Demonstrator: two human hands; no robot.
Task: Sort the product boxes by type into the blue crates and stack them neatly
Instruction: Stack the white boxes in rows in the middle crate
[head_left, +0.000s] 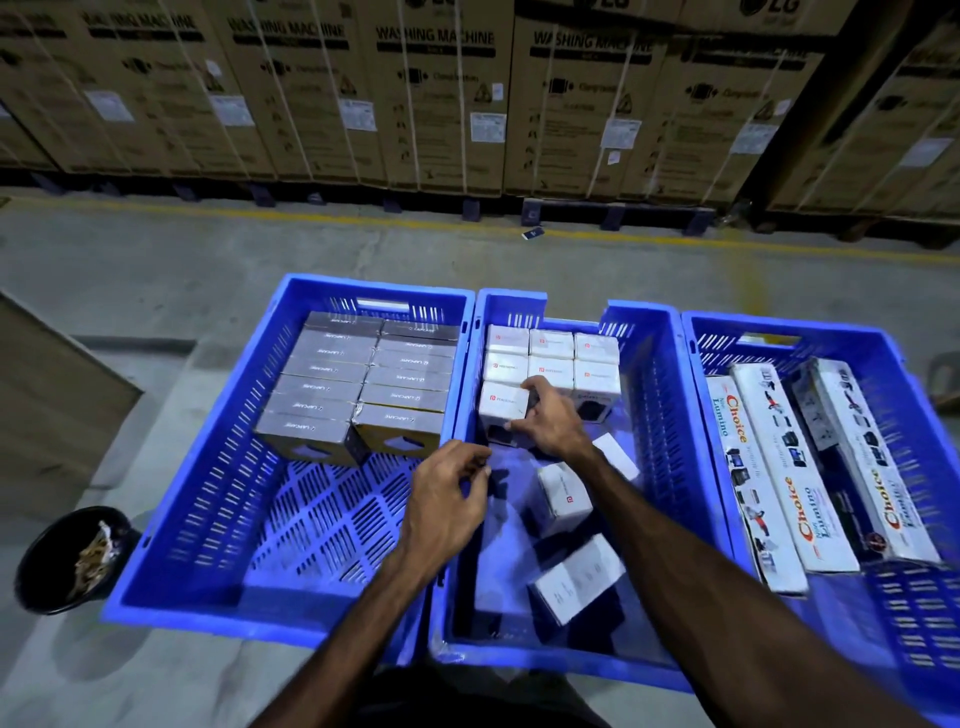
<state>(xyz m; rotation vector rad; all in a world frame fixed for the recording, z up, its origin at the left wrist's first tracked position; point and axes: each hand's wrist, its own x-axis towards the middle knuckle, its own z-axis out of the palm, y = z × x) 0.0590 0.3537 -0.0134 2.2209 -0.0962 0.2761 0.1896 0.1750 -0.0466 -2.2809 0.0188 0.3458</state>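
Three blue crates stand side by side on the floor. The left crate (208, 499) holds two neat rows of grey boxes (332, 384). In the middle crate (670, 431) small white boxes (550, 345) are stacked at the far end. My right hand (550, 421) grips one white box (501, 402) at the near left of that stack. Loose white boxes (563, 499) lie tumbled in the near half. My left hand (449, 499) hovers over the wall between the left and middle crates, fingers curled and holding nothing. The right crate (883, 364) holds long white "Choice" boxes (789, 467).
Tall cardboard washing machine cartons (441, 93) on pallets line the back beyond a yellow floor line. A black bucket (78, 558) with scraps sits left of the crates. A flat cardboard piece (47, 395) lies at far left on the concrete floor.
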